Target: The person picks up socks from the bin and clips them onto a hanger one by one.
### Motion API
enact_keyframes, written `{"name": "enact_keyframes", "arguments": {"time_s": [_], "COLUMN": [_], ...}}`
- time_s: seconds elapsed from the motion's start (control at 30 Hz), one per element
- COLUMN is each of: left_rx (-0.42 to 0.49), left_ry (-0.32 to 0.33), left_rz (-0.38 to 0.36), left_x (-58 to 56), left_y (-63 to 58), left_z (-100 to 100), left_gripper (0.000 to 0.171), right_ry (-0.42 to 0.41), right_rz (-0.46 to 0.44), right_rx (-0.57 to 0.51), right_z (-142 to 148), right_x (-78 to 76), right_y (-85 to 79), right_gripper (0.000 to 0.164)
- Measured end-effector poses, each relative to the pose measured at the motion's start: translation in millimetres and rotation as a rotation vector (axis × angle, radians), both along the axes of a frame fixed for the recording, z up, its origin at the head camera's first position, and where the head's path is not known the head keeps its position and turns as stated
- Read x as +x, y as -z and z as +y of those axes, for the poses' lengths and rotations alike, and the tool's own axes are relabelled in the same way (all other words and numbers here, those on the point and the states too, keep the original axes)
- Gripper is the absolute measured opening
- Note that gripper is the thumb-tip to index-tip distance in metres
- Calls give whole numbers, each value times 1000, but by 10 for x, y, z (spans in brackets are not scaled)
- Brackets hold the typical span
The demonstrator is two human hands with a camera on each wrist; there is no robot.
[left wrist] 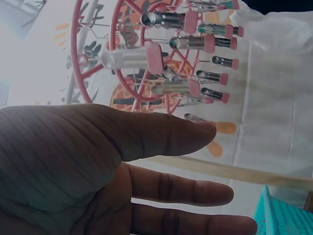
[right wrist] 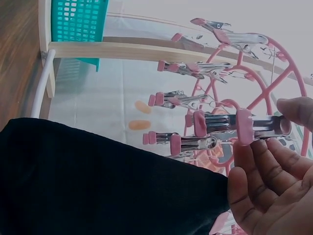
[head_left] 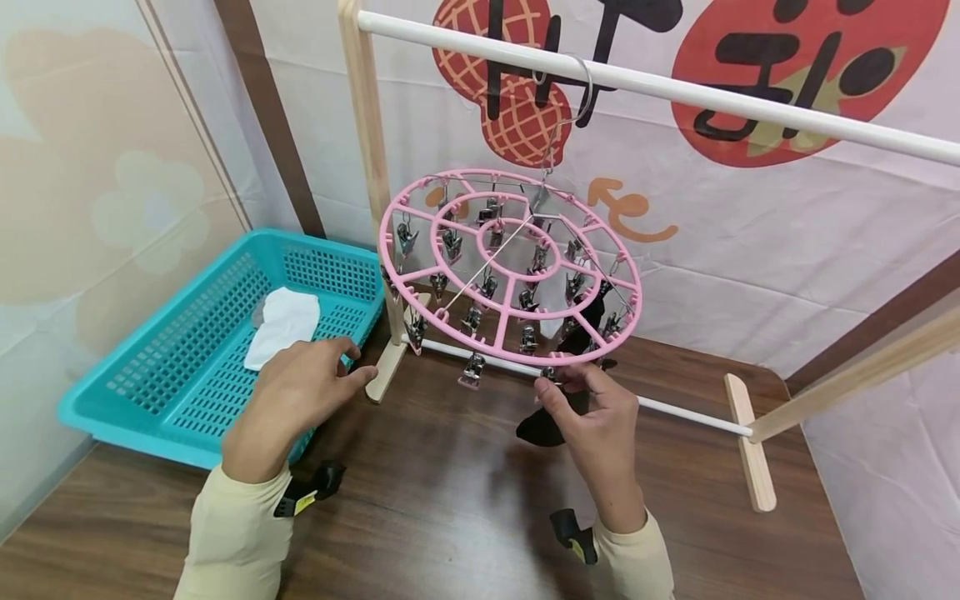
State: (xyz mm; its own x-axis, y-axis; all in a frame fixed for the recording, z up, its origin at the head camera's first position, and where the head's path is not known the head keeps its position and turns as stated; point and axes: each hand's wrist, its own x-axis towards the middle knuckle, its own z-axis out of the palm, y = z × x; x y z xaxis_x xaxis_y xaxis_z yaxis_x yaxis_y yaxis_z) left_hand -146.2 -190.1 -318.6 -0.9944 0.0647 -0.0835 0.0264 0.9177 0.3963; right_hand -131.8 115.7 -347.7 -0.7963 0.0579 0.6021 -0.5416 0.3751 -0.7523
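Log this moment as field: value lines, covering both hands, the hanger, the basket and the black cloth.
Left hand: holds nothing, fingers extended
Right hand: pinches a metal clip
Drying hanger: pink, round, ringed with clips, hooked over the white rail
Basket: teal, perforated, holding white cloth
Black cloth: hangs low beside the right hand; upper part partly hidden

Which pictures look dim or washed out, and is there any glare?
Head view: bright, with a pale sheen on the brown table; left wrist view: the left hand looks dark, the upper left corner washed out; right wrist view: the black cloth shows little detail.
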Motion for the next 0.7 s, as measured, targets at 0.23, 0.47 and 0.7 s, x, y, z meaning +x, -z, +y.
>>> {"name": "enact_keyframes", "arguments": {"time_s": [0.23,0.47,0.7], "left_rx": [-18,-35,-48], "left_ry": [4,1,3], "left_rz": [-13,1,3], "left_x": [-21,-23,-38], "left_y": [-12,-45,-70], "left_z": [-84,-215,-380], "left_gripper": [44,44,44], "right_ry": [-51,-55,3], "right_rz": [3,-29,-83], "right_rx": [-48,-57,-47], "right_z": [-1,80,121], "right_x": [24,-34,-24], "right_y": [-76,43,45], "right_gripper": [16,18,20]}}
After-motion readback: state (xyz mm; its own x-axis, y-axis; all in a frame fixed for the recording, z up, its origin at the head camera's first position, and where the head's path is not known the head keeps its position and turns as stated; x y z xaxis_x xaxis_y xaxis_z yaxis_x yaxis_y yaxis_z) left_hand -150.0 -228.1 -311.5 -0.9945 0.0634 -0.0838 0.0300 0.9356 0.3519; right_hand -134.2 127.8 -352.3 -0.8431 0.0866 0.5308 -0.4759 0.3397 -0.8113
